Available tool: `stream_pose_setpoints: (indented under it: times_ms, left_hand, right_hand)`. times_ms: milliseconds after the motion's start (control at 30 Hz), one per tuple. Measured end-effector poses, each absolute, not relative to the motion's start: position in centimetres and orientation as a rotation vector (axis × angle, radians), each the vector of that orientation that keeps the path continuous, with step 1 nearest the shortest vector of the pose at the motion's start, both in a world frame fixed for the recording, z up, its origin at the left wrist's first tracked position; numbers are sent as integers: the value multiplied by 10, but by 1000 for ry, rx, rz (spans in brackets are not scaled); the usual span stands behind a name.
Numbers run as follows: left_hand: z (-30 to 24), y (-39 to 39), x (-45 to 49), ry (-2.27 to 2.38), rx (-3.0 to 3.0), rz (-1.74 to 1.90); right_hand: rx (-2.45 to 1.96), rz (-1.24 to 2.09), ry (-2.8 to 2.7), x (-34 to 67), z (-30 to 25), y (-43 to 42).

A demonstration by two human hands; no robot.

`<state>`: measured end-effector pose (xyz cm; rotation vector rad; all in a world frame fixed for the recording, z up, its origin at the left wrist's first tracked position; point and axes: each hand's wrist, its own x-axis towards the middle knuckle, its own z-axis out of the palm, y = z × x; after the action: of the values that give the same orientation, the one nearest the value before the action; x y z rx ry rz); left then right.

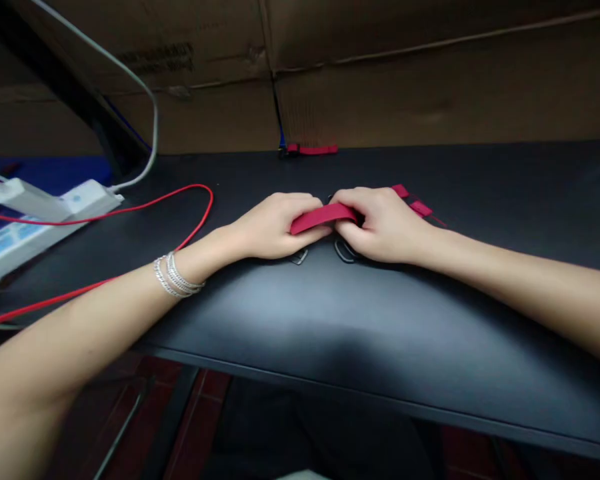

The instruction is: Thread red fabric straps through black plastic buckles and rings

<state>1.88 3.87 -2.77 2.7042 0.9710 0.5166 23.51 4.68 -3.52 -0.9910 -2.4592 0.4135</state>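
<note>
The left hand (273, 227) and right hand (385, 227) meet, palms down, curled inward.

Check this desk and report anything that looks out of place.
A loose red cable stands out: it loops slackly across the black desk and disappears behind the left forearm, instead of lying tidily routed. It could snag the arm while the left hand and right hand grip the red strap.

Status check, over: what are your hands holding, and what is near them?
Left hand, right hand both gripping red webbing strap. Dark buckle loops below. Red cable off left.
</note>
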Motion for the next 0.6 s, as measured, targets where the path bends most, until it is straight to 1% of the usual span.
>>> stream_pose_setpoints:
  times_ms: [600]
  left_hand:
    - [-28,39,19,952,2726,526]
  right_hand:
    - [-1017,422,-2466,234,-34,46]
